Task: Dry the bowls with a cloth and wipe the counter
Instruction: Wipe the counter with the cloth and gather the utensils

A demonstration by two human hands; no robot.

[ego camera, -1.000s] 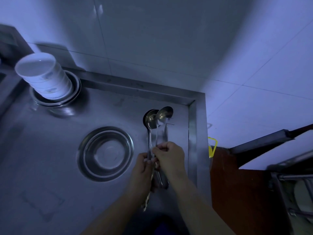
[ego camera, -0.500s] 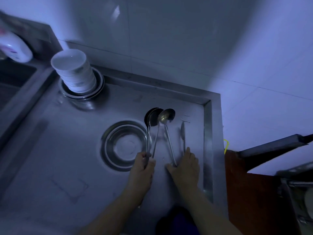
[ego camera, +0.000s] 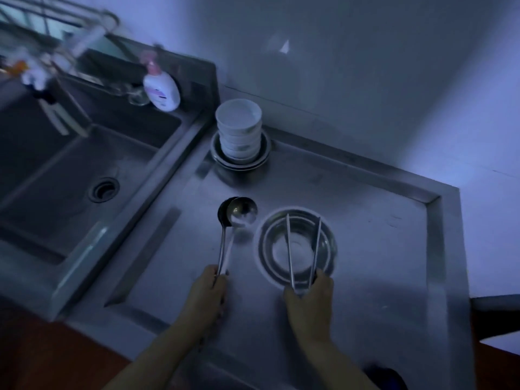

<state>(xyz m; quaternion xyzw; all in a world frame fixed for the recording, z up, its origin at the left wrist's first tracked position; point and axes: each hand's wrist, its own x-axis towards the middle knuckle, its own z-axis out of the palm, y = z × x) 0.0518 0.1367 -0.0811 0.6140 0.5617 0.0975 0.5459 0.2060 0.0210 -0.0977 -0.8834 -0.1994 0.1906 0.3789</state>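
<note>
At the far left a steel sink (ego camera: 70, 175) sits sunk below the counter, its drain dark in the basin floor; the tap and the clutter behind it are smeared by blur and hard to make out. On the sink's back ledge stands a white pump bottle (ego camera: 161, 90), tilted in the view, its label unreadable.

Next comes the steel counter (ego camera: 380, 235), dull grey, with a raised lip along its back and right edges. At its back left corner a stack of white bowls (ego camera: 239, 130) stands upright inside shallow metal dishes (ego camera: 240, 161); how many dishes there are cannot be told.

The left hand (ego camera: 209, 294) has its fingers curled round the handles of two ladles (ego camera: 239, 213), whose round heads overlap, a dark one half hidden behind a shiny one. Whether the heads touch the counter cannot be told.

To the right, a metal bowl (ego camera: 298, 246) rests upright on the counter with a blurred rim; it may be more than one bowl nested. The right hand (ego camera: 308, 299) pinches the near ends of two thin metal utensils (ego camera: 289, 246), which fan apart over the bowl. Their far tips reach its back rim, and what kind of utensils they are cannot be made out.

At the bottom right edge a dark rounded shape is cut off by the frame.
</note>
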